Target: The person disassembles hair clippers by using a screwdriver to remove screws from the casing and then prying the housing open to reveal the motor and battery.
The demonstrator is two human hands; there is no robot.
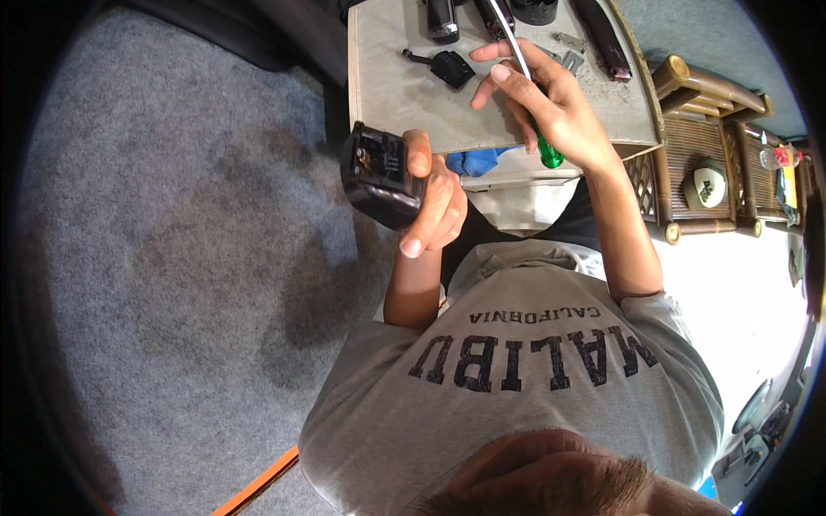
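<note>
My left hand (pixel 440 205) is closed around a black hair clipper body (pixel 385 205), held off the table's left front corner. Its end faces up and shows a dark recess with small metal details; no blade shows on it. Above the table's front edge, my right hand (pixel 555 107) holds a screwdriver with a green handle (pixel 548 153) and a long pale shaft (pixel 509 33) that points away from me. The screwdriver lies between thumb and fingers, with some fingers spread. Beyond this hand, a small black part with a thin arm (pixel 452 69) rests on the table.
On the grey table (pixel 387 107) lie a black clipper (pixel 442 21), a dark maroon clipper (pixel 604 41), small metal plates (pixel 571 60) and a round black container (pixel 535 9). Blue cloth (pixel 476 162) shows below the edge. A bamboo chair (pixel 701 142) bearing a cap (pixel 709 187) stands right.
</note>
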